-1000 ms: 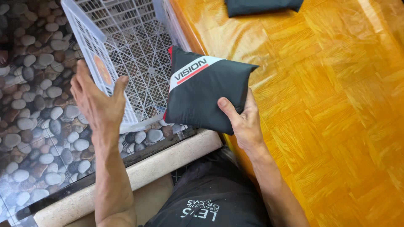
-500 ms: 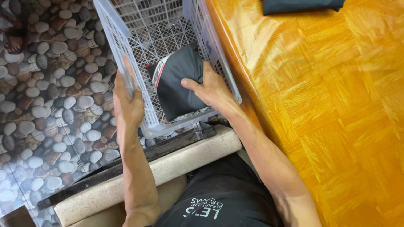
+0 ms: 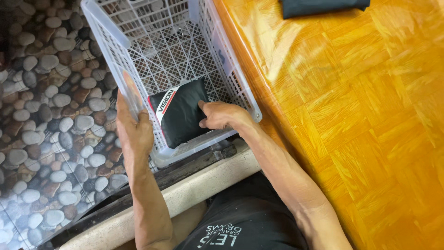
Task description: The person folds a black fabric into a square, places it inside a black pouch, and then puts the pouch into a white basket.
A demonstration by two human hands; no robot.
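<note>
A white plastic lattice basket (image 3: 217, 48) stands on the pebble-patterned floor beside an orange table. Inside it, at the near end, lies a folded black cloth packet (image 3: 178, 115) with a white and red stripe. My right hand (image 3: 222, 115) reaches into the basket and presses on the packet's right edge, fingers curled on it. My left hand (image 3: 134, 129) grips the basket's near left rim from outside.
The orange wood-patterned table (image 3: 351, 106) fills the right side, its edge against the basket. Another folded black cloth (image 3: 319, 7) lies at the table's far edge. A pale bench edge (image 3: 194, 194) runs below the basket. Pebble flooring (image 3: 46, 115) spreads left.
My right hand has carried the black packet off the table side and down into the basket, setting it on the bottom. My left hand has taken hold of the basket's rim.
</note>
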